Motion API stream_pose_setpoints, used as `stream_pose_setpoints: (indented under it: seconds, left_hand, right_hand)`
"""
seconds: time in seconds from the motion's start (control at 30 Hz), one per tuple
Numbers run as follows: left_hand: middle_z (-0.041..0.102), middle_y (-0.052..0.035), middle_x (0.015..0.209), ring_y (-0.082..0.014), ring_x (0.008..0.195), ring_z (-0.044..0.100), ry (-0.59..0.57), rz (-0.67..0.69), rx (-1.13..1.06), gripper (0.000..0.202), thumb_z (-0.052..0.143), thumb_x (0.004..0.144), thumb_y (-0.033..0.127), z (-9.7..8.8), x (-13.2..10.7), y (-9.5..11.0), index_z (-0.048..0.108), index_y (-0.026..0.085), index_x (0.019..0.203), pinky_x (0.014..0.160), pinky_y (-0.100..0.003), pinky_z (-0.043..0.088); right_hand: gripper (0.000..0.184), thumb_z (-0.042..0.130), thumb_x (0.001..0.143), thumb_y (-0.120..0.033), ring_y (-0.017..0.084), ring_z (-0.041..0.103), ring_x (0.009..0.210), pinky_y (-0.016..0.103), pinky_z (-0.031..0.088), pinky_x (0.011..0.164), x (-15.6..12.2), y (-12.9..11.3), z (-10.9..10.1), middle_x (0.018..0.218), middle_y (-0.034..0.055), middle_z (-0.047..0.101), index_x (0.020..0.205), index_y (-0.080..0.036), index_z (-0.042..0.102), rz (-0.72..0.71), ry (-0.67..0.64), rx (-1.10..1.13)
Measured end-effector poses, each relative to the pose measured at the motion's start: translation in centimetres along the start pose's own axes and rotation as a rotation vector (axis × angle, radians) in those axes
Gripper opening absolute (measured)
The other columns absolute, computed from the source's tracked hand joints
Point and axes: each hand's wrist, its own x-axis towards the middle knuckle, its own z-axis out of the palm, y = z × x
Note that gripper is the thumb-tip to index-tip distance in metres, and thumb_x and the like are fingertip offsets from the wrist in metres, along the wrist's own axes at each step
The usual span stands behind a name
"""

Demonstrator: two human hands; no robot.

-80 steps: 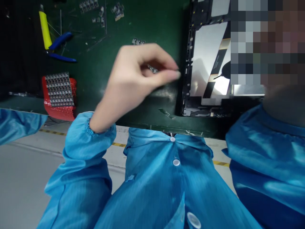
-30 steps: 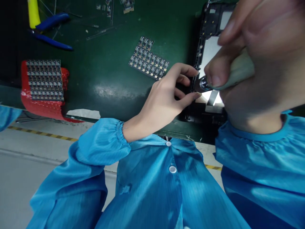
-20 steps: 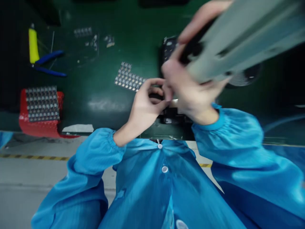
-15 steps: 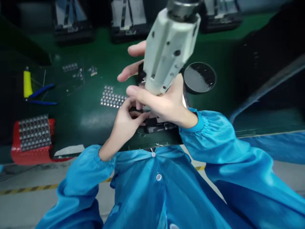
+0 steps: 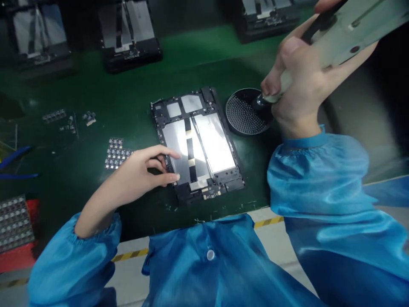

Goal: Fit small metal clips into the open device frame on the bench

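An opened tablet (image 5: 211,140) lies at a slight slant on the green bench, its silver inner plates and dark ribbon cables showing. My left hand (image 5: 143,168) rests on the tablet's left edge, thumb and index finger apart on its surface, the other fingers bent. My right hand (image 5: 302,81) is wrapped round a pale electric screwdriver (image 5: 354,32), tilted with its body toward the upper right. The screwdriver's metal tip points down at a round black dish (image 5: 244,113) with a dotted, perforated-looking top, right of the tablet. Whether the tip carries a screw I cannot tell.
Sheets of small parts (image 5: 116,153) lie left of the tablet, with loose small pieces (image 5: 89,118) beyond them. Blue-handled pliers (image 5: 15,157) and a part-covered sheet on a red holder (image 5: 32,213) are far left. More opened tablets (image 5: 131,38) stand along the back.
My right hand has carried the screwdriver from over the tablet to the dish on the right. My left hand has left the screwdriver's tip area and opened onto the tablet's left edge. The view has shifted.
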Motion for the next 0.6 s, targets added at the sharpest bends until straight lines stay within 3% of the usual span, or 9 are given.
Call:
stream_pose_setpoints:
  seconds: [0.13, 0.23, 0.43, 0.6]
  left_hand:
    - [0.079, -0.0051, 0.119, -0.0205, 0.090, 0.079, 0.041, -0.040, 0.017, 0.052, 0.093, 0.086, 0.054, 0.3, -0.4, -0.6, 0.077, 0.031, 0.130, 0.078, -0.030, 0.069]
    - [0.077, -0.0051, 0.129, -0.0191, 0.094, 0.077, 0.061, -0.040, 0.025, 0.052, 0.094, 0.084, 0.056, 0.4, -0.6, -1.0, 0.078, 0.033, 0.128, 0.077, -0.027, 0.069]
    - [0.079, -0.0035, 0.110, -0.0182, 0.092, 0.075, 0.059, -0.012, 0.008, 0.051, 0.094, 0.085, 0.054, 0.6, -0.6, -1.0, 0.079, 0.032, 0.128, 0.076, -0.025, 0.067]
    - [0.078, -0.0039, 0.123, -0.0181, 0.093, 0.077, 0.031, 0.041, -0.045, 0.049, 0.095, 0.086, 0.049, 0.5, -0.2, -0.9, 0.078, 0.030, 0.128, 0.081, -0.028, 0.069]
  right_hand:
    - [0.051, 0.063, 0.092, -0.038, -0.004, 0.040, 0.060, 0.018, 0.025, 0.047, -0.2, -0.7, -0.1, 0.087, -0.0005, 0.044, 0.119, -0.012, 0.028, -0.011, -0.020, -0.021]
    - [0.049, 0.063, 0.093, -0.039, -0.003, 0.046, 0.068, 0.022, 0.031, 0.051, -0.3, -1.4, -0.3, 0.090, 0.0013, 0.047, 0.120, -0.015, 0.030, 0.053, -0.056, -0.055]
    - [0.044, 0.060, 0.097, -0.041, -0.005, 0.044, 0.070, 0.023, 0.033, 0.054, -0.7, -1.9, -0.1, 0.097, 0.0016, 0.052, 0.119, -0.017, 0.030, 0.067, -0.075, -0.120]
    - [0.058, 0.062, 0.094, -0.054, -0.007, 0.038, 0.063, 0.023, 0.031, 0.052, -0.5, -0.8, -0.5, 0.104, 0.0006, 0.051, 0.120, -0.015, 0.028, 0.050, -0.097, -0.187]
